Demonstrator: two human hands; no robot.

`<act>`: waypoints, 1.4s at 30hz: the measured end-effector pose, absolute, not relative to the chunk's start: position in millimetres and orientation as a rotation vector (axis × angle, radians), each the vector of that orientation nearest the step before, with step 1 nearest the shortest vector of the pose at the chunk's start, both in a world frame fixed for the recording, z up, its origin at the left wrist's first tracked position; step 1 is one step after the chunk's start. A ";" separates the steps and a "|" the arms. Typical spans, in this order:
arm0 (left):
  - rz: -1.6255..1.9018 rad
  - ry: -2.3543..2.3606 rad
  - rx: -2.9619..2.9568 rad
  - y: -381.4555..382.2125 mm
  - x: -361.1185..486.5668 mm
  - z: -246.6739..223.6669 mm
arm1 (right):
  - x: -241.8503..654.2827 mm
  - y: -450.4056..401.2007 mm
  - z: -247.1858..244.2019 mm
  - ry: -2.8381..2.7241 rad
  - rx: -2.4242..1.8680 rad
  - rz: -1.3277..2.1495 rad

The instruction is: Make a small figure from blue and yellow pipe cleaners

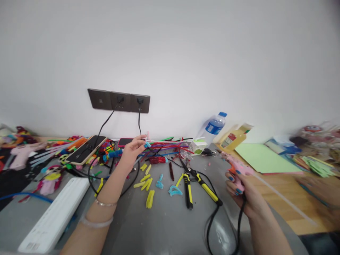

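I saw the left hand (135, 147) at ten o'clock from the pliers (188, 191), pinched on a small blue piece (147, 145); it looked light, soft and easily crushed, so a gentle edge hold seemed best. At three o'clock, the right hand (243, 193) was wrapped around a pink glue gun (243, 169), probably stiff and fairly light, its long, slick-looking glue stick (284, 198) jutting toward four o'clock.
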State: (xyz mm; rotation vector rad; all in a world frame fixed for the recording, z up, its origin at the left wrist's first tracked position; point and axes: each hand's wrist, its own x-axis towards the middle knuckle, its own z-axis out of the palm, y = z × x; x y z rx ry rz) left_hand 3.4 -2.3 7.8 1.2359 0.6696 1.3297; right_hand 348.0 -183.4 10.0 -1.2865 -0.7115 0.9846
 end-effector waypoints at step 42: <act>1.194 0.681 1.334 -5.3 1.3 12.9 | 372.8 -232.0 -10.0 -0.919 -2.388 0.079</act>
